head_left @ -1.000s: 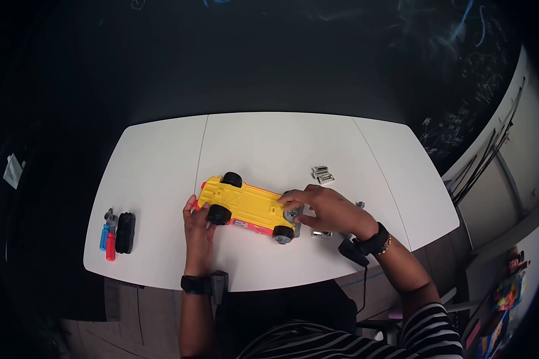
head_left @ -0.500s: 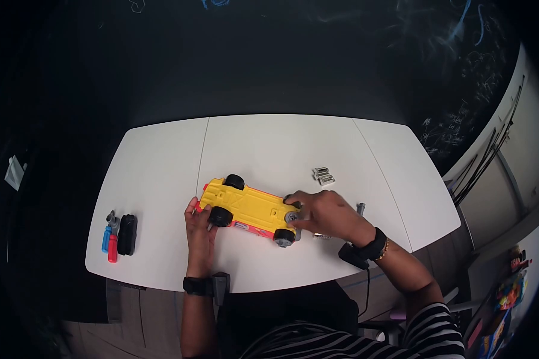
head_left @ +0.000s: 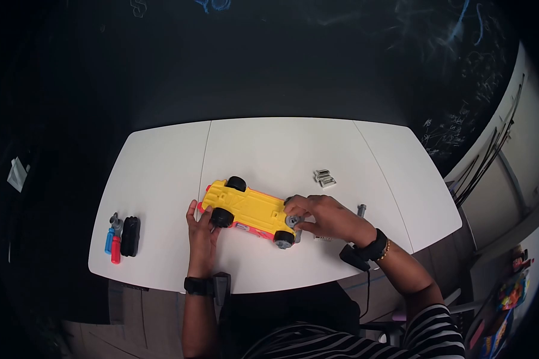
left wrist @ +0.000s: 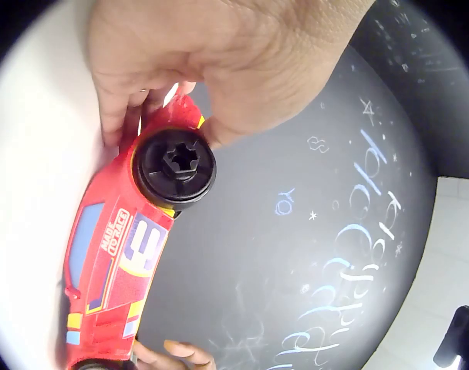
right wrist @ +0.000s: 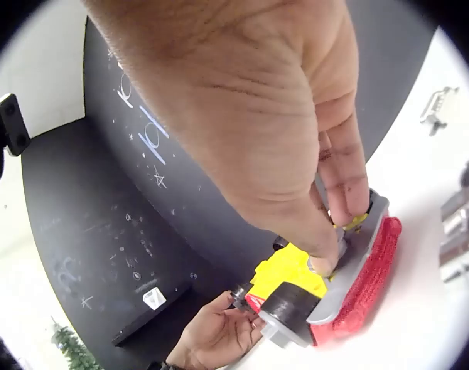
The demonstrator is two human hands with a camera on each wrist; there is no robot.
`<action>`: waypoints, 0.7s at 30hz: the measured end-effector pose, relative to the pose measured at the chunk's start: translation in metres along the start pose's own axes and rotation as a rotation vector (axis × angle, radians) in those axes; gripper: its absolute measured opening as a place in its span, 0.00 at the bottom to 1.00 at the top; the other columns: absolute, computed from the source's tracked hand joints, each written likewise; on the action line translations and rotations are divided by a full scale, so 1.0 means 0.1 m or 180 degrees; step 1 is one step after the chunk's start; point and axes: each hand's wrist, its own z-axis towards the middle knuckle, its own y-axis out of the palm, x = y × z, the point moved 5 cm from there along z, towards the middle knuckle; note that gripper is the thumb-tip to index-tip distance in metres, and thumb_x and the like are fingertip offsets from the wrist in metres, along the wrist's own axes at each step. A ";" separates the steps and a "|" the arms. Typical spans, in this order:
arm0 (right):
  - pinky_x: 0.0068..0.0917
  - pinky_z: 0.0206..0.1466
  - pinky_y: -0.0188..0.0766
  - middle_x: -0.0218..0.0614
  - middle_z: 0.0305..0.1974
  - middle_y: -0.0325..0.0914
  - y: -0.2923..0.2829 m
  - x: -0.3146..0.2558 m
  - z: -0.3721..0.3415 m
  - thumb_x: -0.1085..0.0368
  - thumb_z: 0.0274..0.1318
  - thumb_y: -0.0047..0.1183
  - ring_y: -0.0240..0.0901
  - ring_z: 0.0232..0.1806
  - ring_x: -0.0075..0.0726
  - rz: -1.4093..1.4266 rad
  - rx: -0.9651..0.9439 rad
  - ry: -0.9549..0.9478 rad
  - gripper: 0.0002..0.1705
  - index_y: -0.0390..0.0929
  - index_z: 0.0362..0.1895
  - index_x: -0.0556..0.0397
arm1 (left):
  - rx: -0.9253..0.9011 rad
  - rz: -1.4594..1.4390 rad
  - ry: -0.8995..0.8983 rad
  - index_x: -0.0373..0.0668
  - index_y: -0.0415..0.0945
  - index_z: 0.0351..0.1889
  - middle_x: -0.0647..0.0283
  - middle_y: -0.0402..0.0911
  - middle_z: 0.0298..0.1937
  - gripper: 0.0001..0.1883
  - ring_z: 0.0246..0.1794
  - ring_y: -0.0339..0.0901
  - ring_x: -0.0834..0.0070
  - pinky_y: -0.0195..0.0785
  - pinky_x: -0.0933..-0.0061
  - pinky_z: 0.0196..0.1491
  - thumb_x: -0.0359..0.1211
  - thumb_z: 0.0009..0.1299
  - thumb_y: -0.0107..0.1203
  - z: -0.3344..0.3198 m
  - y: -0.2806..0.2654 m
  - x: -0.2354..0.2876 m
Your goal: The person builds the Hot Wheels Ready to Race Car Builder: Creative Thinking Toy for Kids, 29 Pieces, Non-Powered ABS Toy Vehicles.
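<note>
A toy race car [head_left: 245, 206] lies upside down, its yellow underside up and its red side with stickers showing in the left wrist view. My left hand [head_left: 202, 242] grips its left end beside a black wheel [left wrist: 175, 168], thumb on one side and fingers on the other. My right hand [head_left: 335, 220] is bent over the other end. There its thumb and fingers pinch a grey round part [head_left: 293, 221] on the underside, close to the grey and red bumper [right wrist: 366, 274]. The fingers partly hide that part in the right wrist view.
On the table [head_left: 269, 137] at the left lie a black case [head_left: 131, 236], a red-handled tool [head_left: 116, 248] and a blue-handled tool [head_left: 109, 240]. Silver metal pieces [head_left: 324, 178] lie beyond my right hand, and a grey bolt-like piece [head_left: 362, 209] lies to its right.
My right fingers have drawn in from a spread pose to close around the grey round part. The left hand keeps its hold at the car's other end.
</note>
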 end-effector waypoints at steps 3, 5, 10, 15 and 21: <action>0.36 0.58 0.81 0.39 0.58 0.83 -0.03 0.07 -0.03 0.68 0.56 0.73 0.83 0.54 0.38 0.0575 0.0252 -0.0135 0.27 0.77 0.58 0.48 | -0.0003 -0.0026 -0.0030 0.50 0.44 0.83 0.50 0.74 0.67 0.38 0.62 0.80 0.64 0.77 0.60 0.63 0.37 0.82 0.56 0.03 -0.02 -0.03; 0.36 0.58 0.80 0.38 0.61 0.80 -0.07 0.19 -0.08 0.65 0.55 0.75 0.81 0.57 0.37 0.0424 0.0806 0.0002 0.29 0.76 0.59 0.48 | -0.0028 0.0056 -0.0094 0.50 0.44 0.83 0.50 0.75 0.67 0.37 0.62 0.80 0.64 0.78 0.60 0.62 0.36 0.83 0.54 0.02 -0.02 -0.01; 0.36 0.61 0.79 0.43 0.65 0.76 -0.02 0.62 -0.11 0.43 0.64 0.69 0.77 0.61 0.38 0.1220 0.0595 0.1137 0.41 0.69 0.72 0.50 | -0.0278 -0.0103 -0.0221 0.55 0.49 0.84 0.56 0.77 0.66 0.33 0.60 0.81 0.67 0.81 0.61 0.59 0.35 0.85 0.51 -0.04 -0.02 0.04; 0.34 0.59 0.82 0.45 0.62 0.78 -0.10 0.38 -0.21 0.31 0.66 0.59 0.80 0.61 0.37 0.2489 -0.0216 0.1280 0.47 0.67 0.75 0.51 | -0.0742 -0.0377 0.0210 0.49 0.46 0.86 0.55 0.67 0.78 0.32 0.74 0.72 0.65 0.73 0.57 0.70 0.30 0.86 0.44 -0.25 0.32 0.45; 0.38 0.63 0.82 0.39 0.62 0.77 -0.47 0.10 -0.15 0.47 0.71 0.62 0.75 0.65 0.36 0.2139 0.0249 0.0182 0.33 0.70 0.73 0.43 | -0.0940 -0.0415 0.0350 0.51 0.53 0.83 0.57 0.69 0.76 0.28 0.73 0.70 0.70 0.60 0.58 0.76 0.43 0.88 0.41 -0.11 0.64 0.85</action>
